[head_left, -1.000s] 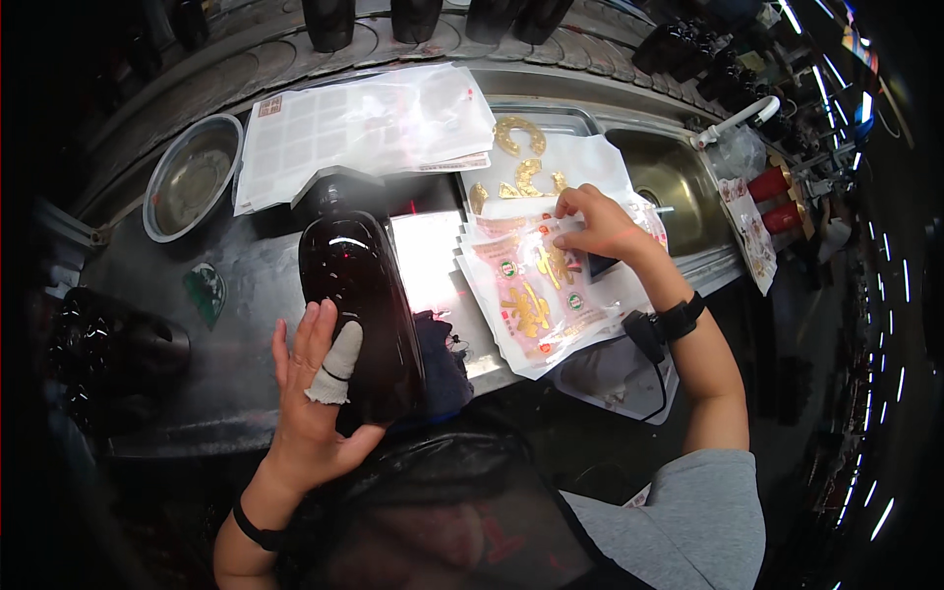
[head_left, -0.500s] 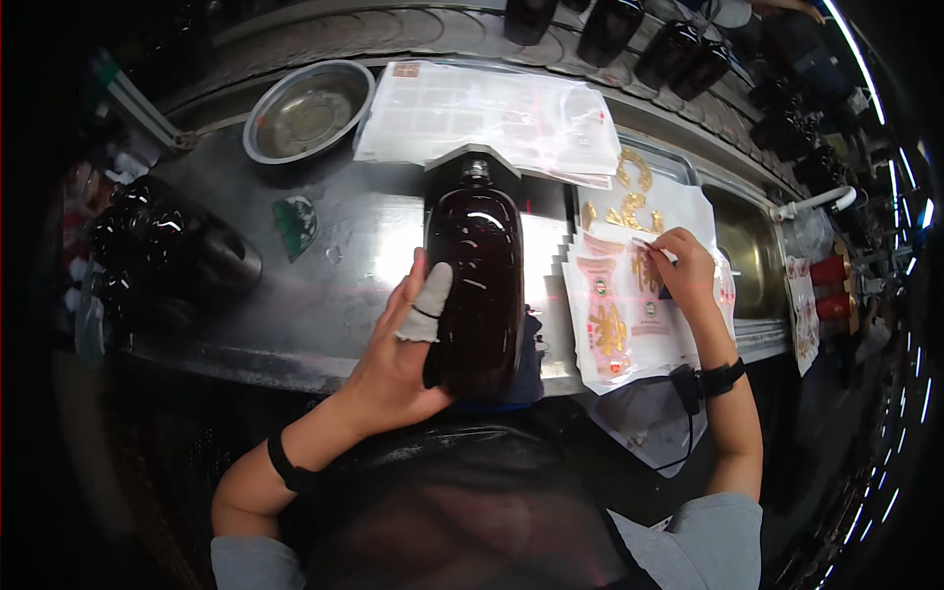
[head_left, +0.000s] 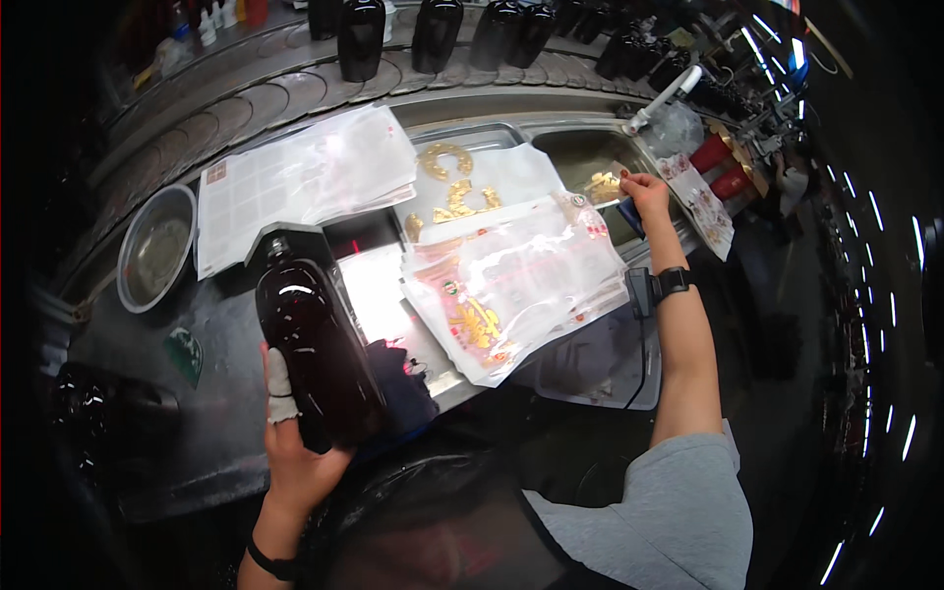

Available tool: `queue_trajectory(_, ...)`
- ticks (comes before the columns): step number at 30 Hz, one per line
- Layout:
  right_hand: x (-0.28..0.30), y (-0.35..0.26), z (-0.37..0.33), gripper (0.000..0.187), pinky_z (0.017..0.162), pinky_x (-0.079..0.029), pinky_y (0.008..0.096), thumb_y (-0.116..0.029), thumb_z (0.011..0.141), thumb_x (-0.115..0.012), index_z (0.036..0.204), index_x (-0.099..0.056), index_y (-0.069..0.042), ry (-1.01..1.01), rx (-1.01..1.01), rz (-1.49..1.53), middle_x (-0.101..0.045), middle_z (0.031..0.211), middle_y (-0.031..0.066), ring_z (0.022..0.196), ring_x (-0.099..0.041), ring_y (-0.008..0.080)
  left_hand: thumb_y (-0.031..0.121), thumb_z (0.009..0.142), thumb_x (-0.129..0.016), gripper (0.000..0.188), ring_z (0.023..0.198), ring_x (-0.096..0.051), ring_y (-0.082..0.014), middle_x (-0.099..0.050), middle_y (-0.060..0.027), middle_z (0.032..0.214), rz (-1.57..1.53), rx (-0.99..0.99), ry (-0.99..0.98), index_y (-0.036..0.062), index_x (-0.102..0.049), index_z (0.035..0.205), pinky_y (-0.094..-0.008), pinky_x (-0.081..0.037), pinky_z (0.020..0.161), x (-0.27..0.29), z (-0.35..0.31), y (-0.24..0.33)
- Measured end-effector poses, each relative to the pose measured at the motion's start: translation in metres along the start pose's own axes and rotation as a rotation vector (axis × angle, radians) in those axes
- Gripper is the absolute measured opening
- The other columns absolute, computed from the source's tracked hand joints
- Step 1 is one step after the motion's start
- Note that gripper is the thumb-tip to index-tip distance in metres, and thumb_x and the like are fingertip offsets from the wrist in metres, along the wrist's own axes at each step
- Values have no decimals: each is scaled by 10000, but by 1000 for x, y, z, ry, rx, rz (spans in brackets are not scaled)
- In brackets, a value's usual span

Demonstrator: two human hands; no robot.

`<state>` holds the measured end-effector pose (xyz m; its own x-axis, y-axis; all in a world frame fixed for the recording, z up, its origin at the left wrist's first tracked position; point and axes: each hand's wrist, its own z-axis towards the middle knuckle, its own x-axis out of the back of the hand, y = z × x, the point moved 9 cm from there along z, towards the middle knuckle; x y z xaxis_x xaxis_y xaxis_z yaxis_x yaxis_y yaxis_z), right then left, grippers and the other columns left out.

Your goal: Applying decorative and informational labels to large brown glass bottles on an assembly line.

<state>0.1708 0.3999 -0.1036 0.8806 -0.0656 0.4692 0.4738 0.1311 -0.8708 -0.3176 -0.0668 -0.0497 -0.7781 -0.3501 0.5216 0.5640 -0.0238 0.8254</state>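
A large dark brown glass bottle (head_left: 317, 339) lies slanted on the metal counter, its neck resting in a dark holder. Around its lower left side my left hand (head_left: 295, 457) is wrapped, with a white cover on one finger. My right hand (head_left: 647, 195) reaches far to the right and pinches a gold-lettered decal (head_left: 604, 185) above the metal sink basin. Between my hands is a stack of printed decal sheets (head_left: 531, 275) with gold characters and pink print. Behind it, more gold pieces (head_left: 447, 159) lie on white paper.
A metal bowl (head_left: 157, 246) and a green scraper-like piece (head_left: 184, 356) are at the left. White sheets (head_left: 305, 167) lie behind the bottle, and a dark cloth (head_left: 401, 385) beside it. Dark bottles (head_left: 438, 34) line a conveyor at the back. A white faucet (head_left: 669, 98) overhangs the sink.
My right hand has lifted a gold decal off the sheet stack and carried it right, over the sink. My view has swung right, shifting the scene leftward. My left hand stays on the bottle.
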Motion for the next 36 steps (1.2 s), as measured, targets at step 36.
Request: queue_trajectory(36,-160,-350,-213,145,678,-489,206,-62,894,-715,991,-692,44,-607,419,112,-711,865,38,751,-621,54,177,706,-839,1095,1332,-484,-395,-427,-289,1460,-189,-49,-45,-89,-165,1527,-402,-403,1098,4,-1,-8)
